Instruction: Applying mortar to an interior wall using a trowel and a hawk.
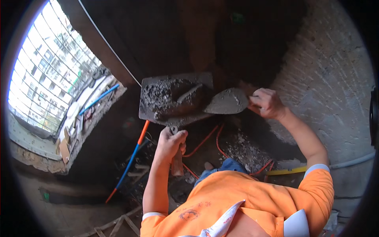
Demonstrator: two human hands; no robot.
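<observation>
My left hand (171, 143) is closed round the wooden handle of a mortar board (205, 81), a flat dark rectangular plate held out in front of me. Wet grey mortar (164, 96) is heaped on the board, mostly toward its left side, with a groove cut into the pile. My right hand (268, 103) grips a trowel (231, 101) by its handle, which the fingers largely hide. The trowel's rounded blade reaches over the board's right edge, smeared with mortar. Whether the blade touches the board I cannot tell.
A barred window (47, 75) opens at the left, its sill (75, 118) littered with debris. Behind the board stands a dark wall; a rough grey wall (327, 79) rises at the right. Orange hoses (201, 142) and rubble (250, 152) lie on the floor below, beside a blue-and-orange pole (133, 158).
</observation>
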